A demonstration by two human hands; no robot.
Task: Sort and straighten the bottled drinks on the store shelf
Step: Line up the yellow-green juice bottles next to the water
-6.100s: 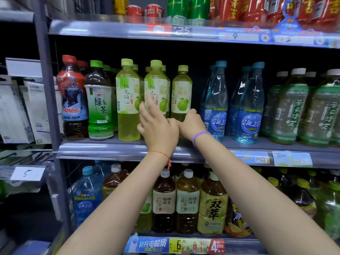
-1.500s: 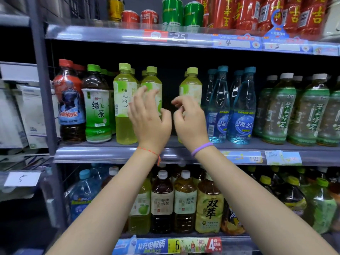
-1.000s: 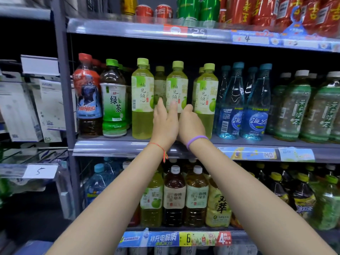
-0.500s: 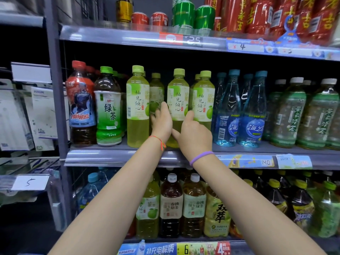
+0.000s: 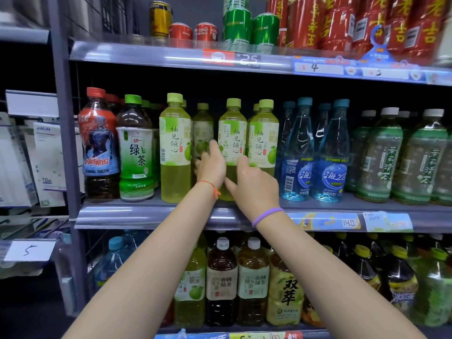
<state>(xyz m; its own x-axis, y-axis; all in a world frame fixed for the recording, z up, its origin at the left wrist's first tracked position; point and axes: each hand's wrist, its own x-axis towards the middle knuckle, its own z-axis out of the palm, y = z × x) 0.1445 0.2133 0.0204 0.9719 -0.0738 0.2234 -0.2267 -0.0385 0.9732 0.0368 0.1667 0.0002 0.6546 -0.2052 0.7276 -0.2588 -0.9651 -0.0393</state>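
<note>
Three yellow-green pomelo drink bottles stand in front on the middle shelf (image 5: 151,214): left (image 5: 175,143), middle (image 5: 232,128) and right (image 5: 263,140). A fourth (image 5: 202,130) stands further back in the gap between the left and middle ones. My left hand (image 5: 211,168) wraps the middle bottle's left side, one finger pointing up along its label. My right hand (image 5: 253,185) holds its lower right side, thumb across the front. The bottle stands upright, label facing out.
To the left stand a red-capped bottle (image 5: 99,143) and a green tea bottle (image 5: 134,148). To the right are blue bottles (image 5: 332,157) and pale green tea bottles (image 5: 378,155). Cans (image 5: 238,25) fill the shelf above, and larger bottles (image 5: 221,282) the shelf below.
Over the last second both hands closed in on the middle pomelo bottle from below and now hold its sides. The row of bottles looks unchanged.
</note>
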